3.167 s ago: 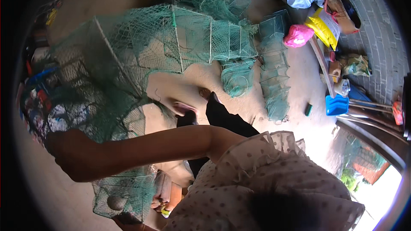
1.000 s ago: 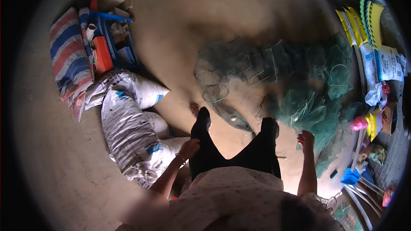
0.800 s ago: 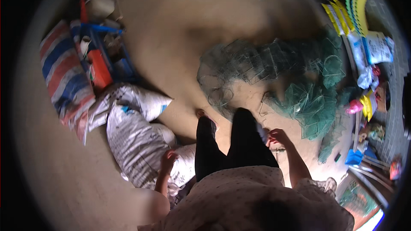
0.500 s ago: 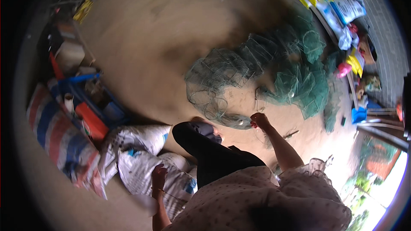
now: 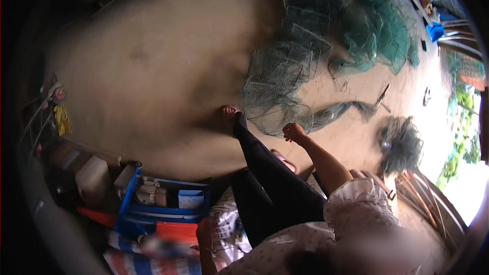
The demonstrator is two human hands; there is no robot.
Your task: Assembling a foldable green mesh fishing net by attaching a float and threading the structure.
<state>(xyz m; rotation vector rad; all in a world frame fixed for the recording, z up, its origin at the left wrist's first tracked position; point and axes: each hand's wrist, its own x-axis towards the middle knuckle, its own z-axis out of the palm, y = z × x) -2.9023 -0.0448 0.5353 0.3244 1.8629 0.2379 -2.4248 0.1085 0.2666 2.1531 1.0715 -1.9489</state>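
Note:
My right hand is held out in front of my body with its fingers curled in and no object visible in them. In the view it overlaps the near edge of a green mesh fishing trap, whose wire-framed sections lie along the floor. My left hand hangs low by my left leg, in front of a white printed sack and an orange-red box. Its fingers are too dark and blurred to make out. One bare foot shows beside the netting, at the end of my dark trouser leg.
A blue crate-like frame holds small items at lower left, near a striped sheet. More green netting is heaped at the far right. A bundle of dark net and several long poles lie on the right.
My view has swung round, so the netting sits higher and the blue frame closer to my left hand. One leg is now stretched forward. My right hand stays curled.

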